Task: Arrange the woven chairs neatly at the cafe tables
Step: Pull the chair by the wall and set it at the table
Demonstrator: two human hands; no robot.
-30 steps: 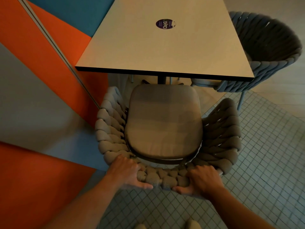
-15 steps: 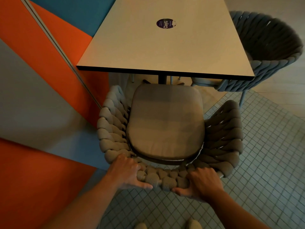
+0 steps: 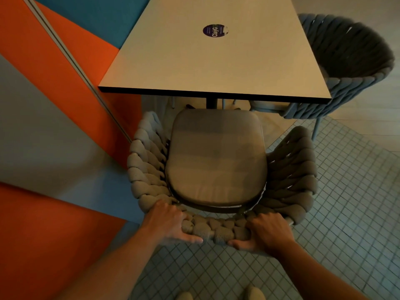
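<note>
A beige woven chair (image 3: pixel 290 169) with a tan seat cushion (image 3: pixel 216 156) stands right below me, facing the square cafe table (image 3: pixel 212 61). The cushion's front edge sits just short of the table's near edge. My left hand (image 3: pixel 167 221) grips the braided top of the chair back on its left part. My right hand (image 3: pixel 268 231) grips the same rim on the right. A second woven chair (image 3: pixel 350 68), grey-blue, is tucked at the table's right side.
An orange, blue and grey panelled wall (image 3: pixel 54 105) runs close along the chair's left side. Small grey floor tiles (image 3: pixel 350 213) spread to the right and behind. My shoe tips (image 3: pixel 255 293) show at the bottom edge. A round purple sticker (image 3: pixel 215 30) lies on the tabletop.
The chair has shifted slightly toward the table, with both hands staying on its back rim.
</note>
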